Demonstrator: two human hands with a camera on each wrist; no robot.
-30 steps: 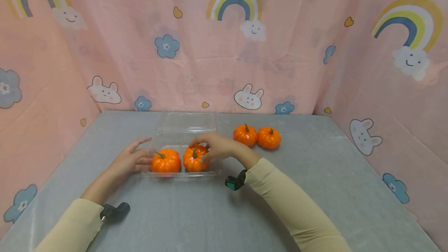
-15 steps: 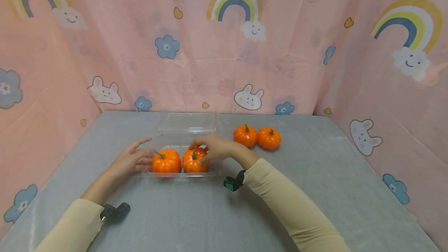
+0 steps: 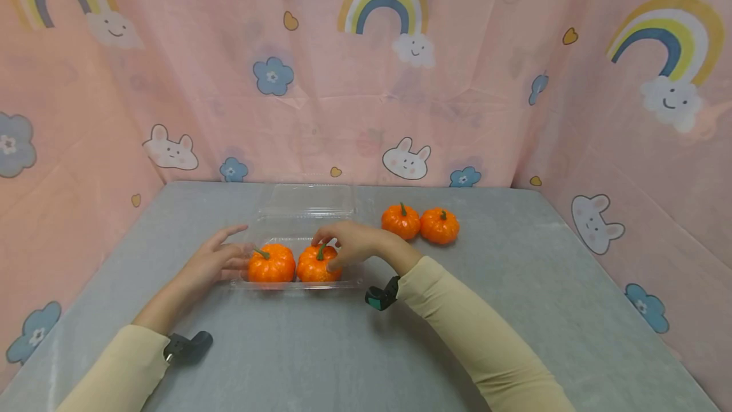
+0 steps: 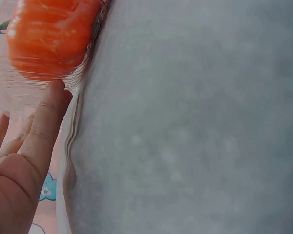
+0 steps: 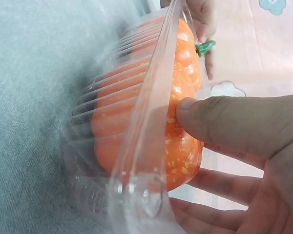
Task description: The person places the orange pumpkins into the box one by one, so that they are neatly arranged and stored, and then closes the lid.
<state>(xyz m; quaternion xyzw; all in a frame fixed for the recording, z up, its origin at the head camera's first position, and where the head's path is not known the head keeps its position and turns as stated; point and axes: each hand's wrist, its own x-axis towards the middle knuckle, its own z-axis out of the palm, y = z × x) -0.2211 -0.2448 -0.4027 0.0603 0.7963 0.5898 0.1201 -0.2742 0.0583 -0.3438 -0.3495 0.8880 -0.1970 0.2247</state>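
Pumpkin in curled right hand; left hand outstretched.

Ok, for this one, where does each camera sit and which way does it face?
Head: worn on the head, facing forward and down at the clear container; left hand, right hand and both sleeves show.
Left wrist: on that wrist, facing the left pumpkin and grey tabletop; the left hand shows.
Right wrist: on that wrist, facing the right pumpkin, which the right hand holds; the left hand also shows, beyond.
Shared: head and right-wrist views both show both hands and the container.
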